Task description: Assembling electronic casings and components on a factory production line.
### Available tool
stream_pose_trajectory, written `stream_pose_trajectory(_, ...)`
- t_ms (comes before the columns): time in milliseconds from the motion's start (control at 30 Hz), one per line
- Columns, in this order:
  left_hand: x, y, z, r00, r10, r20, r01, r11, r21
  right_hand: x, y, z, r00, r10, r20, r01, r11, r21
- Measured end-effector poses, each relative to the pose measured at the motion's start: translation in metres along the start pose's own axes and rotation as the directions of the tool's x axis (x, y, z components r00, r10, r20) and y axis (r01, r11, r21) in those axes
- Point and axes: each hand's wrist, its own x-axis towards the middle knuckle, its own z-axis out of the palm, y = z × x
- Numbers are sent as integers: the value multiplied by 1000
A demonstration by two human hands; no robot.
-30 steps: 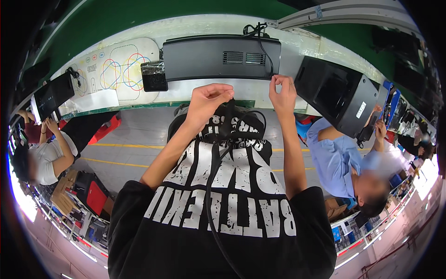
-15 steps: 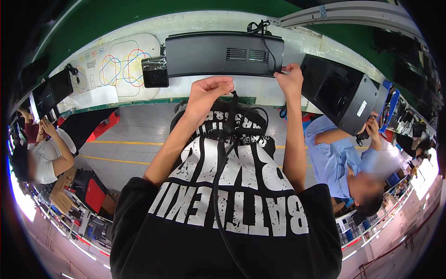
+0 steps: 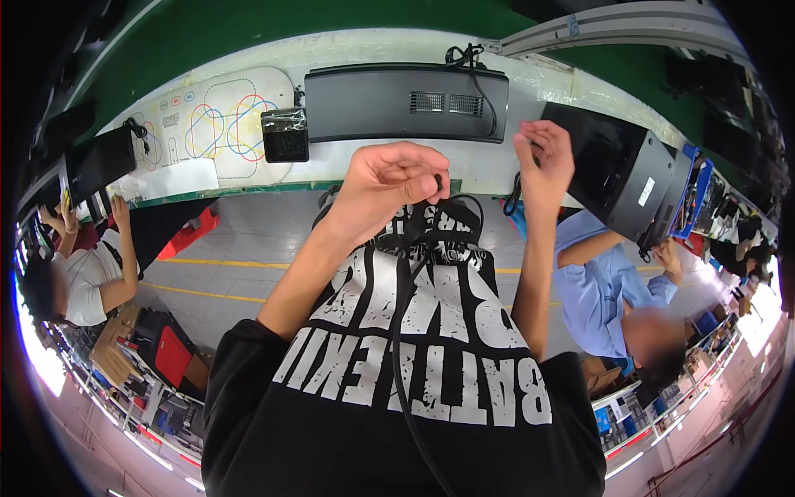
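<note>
My left hand (image 3: 396,180) is closed in a pinch in front of the table's near edge. Between its thumb and fingertips shows the dark end of a black cable (image 3: 436,180); where this cable runs below the hand is hard to follow against the black shirt. Over the table edge, my right hand (image 3: 546,166) is raised with thumb and fingers apart. A dark patch shows between them, too small to make out. Beyond both hands lies a long black panel-like device (image 3: 364,103) with two vent grilles. A thin black cord (image 3: 485,95) hangs across its right end.
A small black box (image 3: 286,137) stands left of the device, beside a white mat (image 3: 190,124) with coloured loops. To the right is a large black screen unit (image 3: 613,161). Co-workers sit at left and right (image 3: 617,277). A black cable (image 3: 402,364) runs down my shirt.
My right hand has left the device's near right corner and drawn away to the right. My left hand has moved slightly right and nearer, with the cable end still pinched.
</note>
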Motion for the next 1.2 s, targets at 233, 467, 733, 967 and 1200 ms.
stream_pose_trajectory(233,-1,0,7,997,-42,-68,45,998,49,-49,-91,10,807,-461,369,429,887,169)
stream_pose_trajectory(467,-2,-2,5,971,-234,-48,239,948,210,-60,-73,4,868,-218,446,151,972,180)
stream_pose_trajectory(733,1,-21,4,950,-281,-136,297,947,122,-63,-58,7,861,-367,352,366,928,74)
stream_pose_trajectory(967,6,-52,-28,921,-256,-293,317,931,184,-4,25,4,715,-569,405,699,589,-406)
stream_pose_trajectory(1200,-12,-49,-47,910,-208,-359,294,934,204,28,69,11,547,-510,664,836,284,-470)
